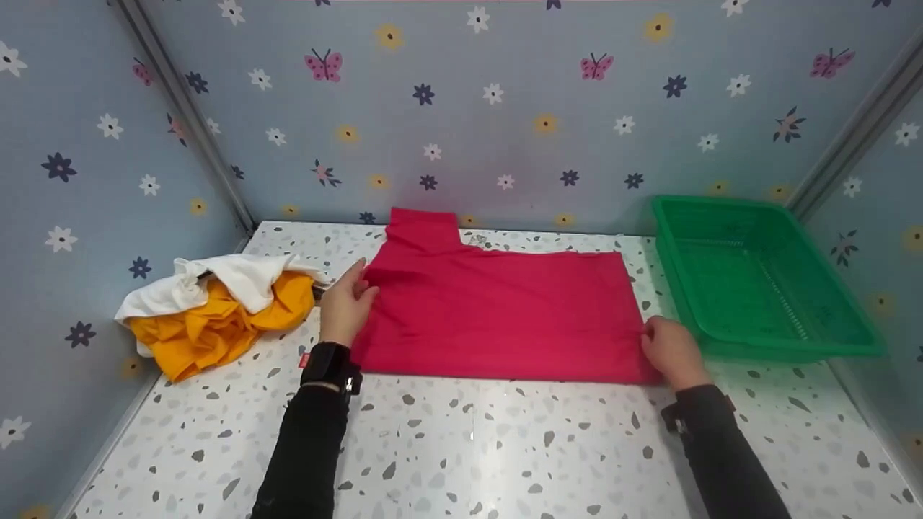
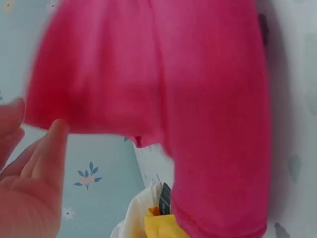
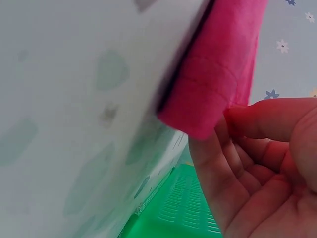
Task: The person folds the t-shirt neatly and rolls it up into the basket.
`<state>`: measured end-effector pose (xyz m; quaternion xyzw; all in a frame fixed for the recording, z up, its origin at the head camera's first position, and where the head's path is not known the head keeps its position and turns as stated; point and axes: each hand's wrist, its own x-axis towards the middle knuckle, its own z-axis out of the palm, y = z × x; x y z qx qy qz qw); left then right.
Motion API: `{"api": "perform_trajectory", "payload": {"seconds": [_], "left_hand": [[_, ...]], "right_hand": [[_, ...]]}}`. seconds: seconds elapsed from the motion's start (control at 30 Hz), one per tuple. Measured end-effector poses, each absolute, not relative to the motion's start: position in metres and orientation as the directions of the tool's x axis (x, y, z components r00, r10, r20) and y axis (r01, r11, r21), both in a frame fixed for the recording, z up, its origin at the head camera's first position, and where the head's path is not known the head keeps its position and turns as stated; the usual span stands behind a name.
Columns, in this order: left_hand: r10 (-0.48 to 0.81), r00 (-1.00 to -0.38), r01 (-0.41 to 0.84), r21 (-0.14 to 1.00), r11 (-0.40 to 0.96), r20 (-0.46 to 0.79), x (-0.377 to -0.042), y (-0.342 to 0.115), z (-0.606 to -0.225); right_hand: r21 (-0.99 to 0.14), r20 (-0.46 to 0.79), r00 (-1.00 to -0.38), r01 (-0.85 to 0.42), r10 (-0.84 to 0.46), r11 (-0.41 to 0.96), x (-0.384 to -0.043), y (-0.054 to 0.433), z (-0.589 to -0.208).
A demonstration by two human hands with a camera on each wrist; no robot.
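Observation:
A pinkish-red T-shirt (image 1: 497,317) lies folded lengthwise across the speckled table, its short sleeve (image 1: 424,225) pointing toward the back wall at the left end. At that left end is my left hand (image 1: 346,306), with fairly straight fingers touching the edge of the cloth. In the left wrist view, thumb and fingertips stand apart beside the fabric. My right hand (image 1: 672,349) pinches the near right corner of the shirt between thumb and fingers; the right wrist view shows the folded hem (image 3: 198,99) at the fingertips.
To the left lies a crumpled pile of white cloth (image 1: 249,280) and orange-yellow cloth (image 1: 209,328). A green plastic basket (image 1: 764,349) stands at the right, close beside my right hand. Patterned panels (image 1: 497,144) enclose the table at the back and sides.

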<state>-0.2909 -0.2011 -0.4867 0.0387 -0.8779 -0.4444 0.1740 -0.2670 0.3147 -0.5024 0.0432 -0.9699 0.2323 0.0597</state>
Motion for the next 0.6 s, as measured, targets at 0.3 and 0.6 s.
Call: {"api": "perform_trajectory", "payload": {"seconds": [0.3,0.6], "left_hand": [[-0.179,-0.956,0.050,0.734,0.677,0.231,-0.285,-0.207,-0.489],[-0.133,-0.971,0.056,0.731,0.680,0.198,-0.275,-0.217,-0.485]], "right_hand": [[-0.451,0.098,-0.993,-0.108,-0.071,0.886,-0.266,0.313,-0.499],[-0.419,0.085,-0.991,-0.126,-0.099,0.899,-0.257,0.313,-0.490]]}}
